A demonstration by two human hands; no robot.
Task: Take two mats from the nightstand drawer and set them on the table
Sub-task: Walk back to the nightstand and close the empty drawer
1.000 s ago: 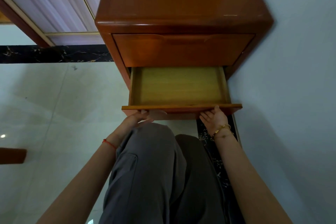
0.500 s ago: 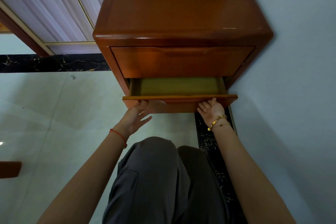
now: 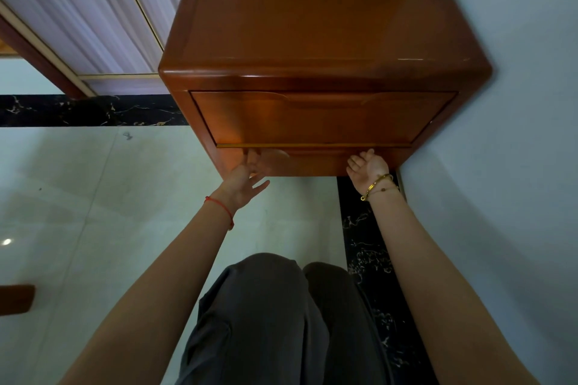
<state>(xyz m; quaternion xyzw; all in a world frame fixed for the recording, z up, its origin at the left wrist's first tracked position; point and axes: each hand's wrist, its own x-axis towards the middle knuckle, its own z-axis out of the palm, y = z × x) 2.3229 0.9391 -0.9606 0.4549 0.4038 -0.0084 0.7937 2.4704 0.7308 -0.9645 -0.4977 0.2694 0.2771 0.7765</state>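
The brown wooden nightstand (image 3: 312, 25) stands against the wall. Its upper drawer (image 3: 322, 117) is closed. The lower drawer (image 3: 316, 159) is pushed in flush, with only a thin gap line above its front. My left hand (image 3: 244, 181), fingers spread, presses on the left part of the lower drawer front. My right hand (image 3: 369, 165), palm up with a gold bracelet at the wrist, rests flat against the right part. Neither hand holds anything. No mats are in view.
A pale wall (image 3: 500, 165) runs along the right side of the nightstand. White floor tiles (image 3: 93, 197) with a black marble border (image 3: 369, 244) spread below. My knees in grey trousers (image 3: 275, 322) are close in front. Curtains (image 3: 78, 9) hang at upper left.
The lower drawer, open and showing an empty yellow bottom a second ago, has slid fully into the nightstand under both hands. The view has moved closer.
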